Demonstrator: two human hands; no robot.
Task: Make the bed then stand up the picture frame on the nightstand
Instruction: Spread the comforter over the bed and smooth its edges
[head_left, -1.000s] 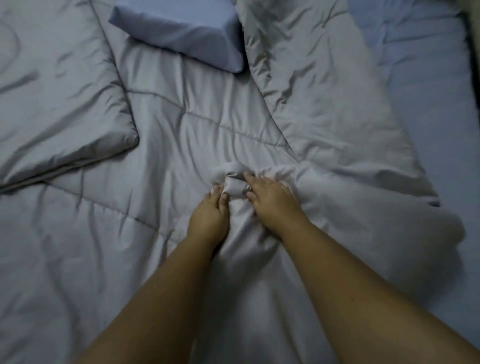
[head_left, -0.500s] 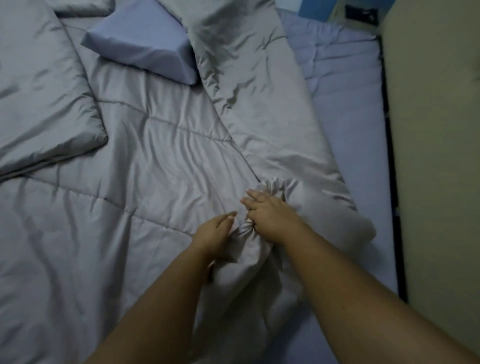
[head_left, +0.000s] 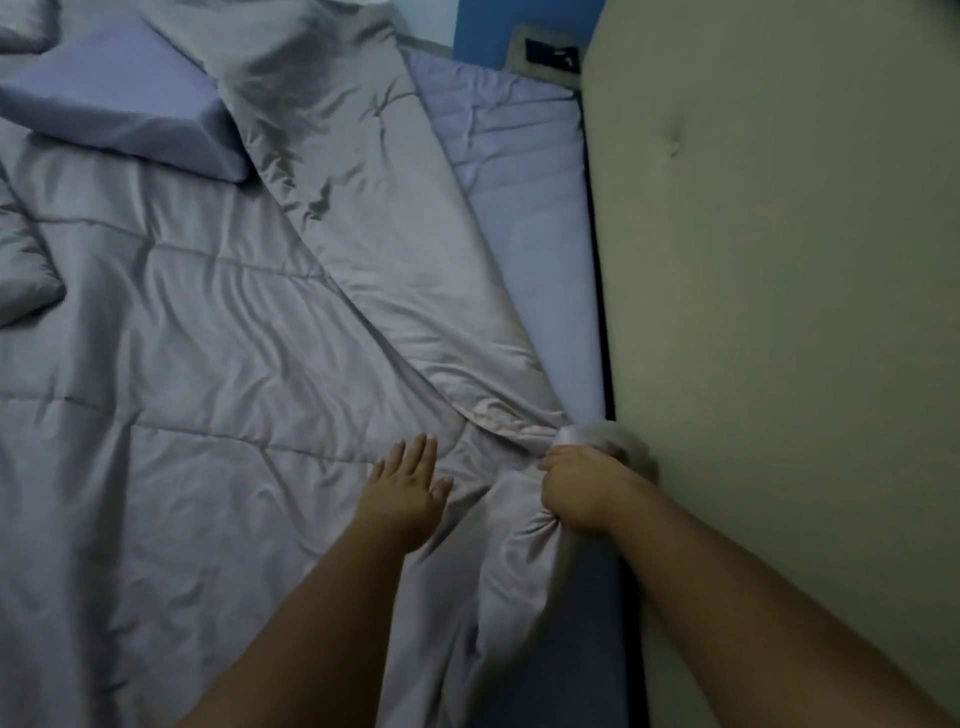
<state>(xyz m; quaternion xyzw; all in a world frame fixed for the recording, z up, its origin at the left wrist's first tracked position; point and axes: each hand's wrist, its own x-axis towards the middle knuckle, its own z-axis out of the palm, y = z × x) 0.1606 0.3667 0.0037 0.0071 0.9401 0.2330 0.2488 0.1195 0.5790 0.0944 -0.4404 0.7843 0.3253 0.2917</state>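
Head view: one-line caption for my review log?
Right hand grips bunched grey comforter beside the headboard; left hand lies flat on it.

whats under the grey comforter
A lavender fitted sheet shows beside the grey comforter on the right. The blue pillow lies on top. Anything beneath the comforter is hidden.

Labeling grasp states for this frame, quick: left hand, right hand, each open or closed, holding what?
Left hand: open, fingers spread, palm flat on the comforter, gripping nothing.
Right hand: closed in a fist on a bunched corner of the comforter, next to the headboard.
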